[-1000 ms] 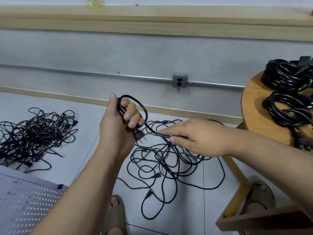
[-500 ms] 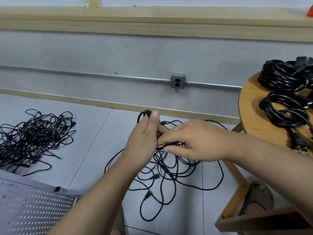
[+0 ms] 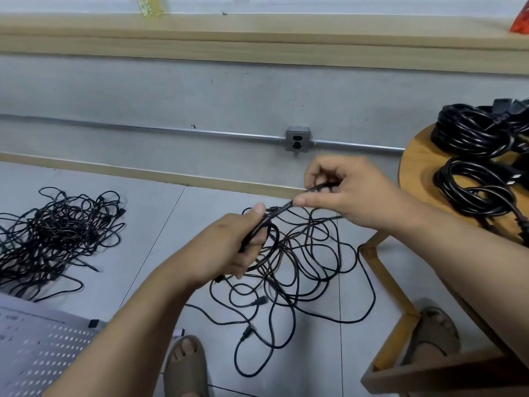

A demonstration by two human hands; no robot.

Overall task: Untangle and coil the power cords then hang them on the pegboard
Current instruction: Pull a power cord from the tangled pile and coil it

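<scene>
Nearest, at the lower left, the white perforated metal pegboard (image 3: 37,356) lies flat on the floor, no cord on the part in view. Just beyond it the left hand (image 3: 240,250) curls round a thin black power cord (image 3: 279,210). It seems to have a small loop gathered in its fist, though blur there makes that uncertain. From that grip the cord runs taut up and to the right, its long axis slanting toward the right hand (image 3: 352,196), which pinches it between thumb and fingers a little farther along. Beneath both hands the loose black tangle (image 3: 303,270) sprawls on the grey floor tiles. The next wrap probably calls for the right hand to carry its length back leftward into the left fist. Farther off, a second tangled heap (image 3: 57,230) lies at left, and finished black coils (image 3: 481,179) sit on the round wooden table (image 3: 412,179).
</scene>
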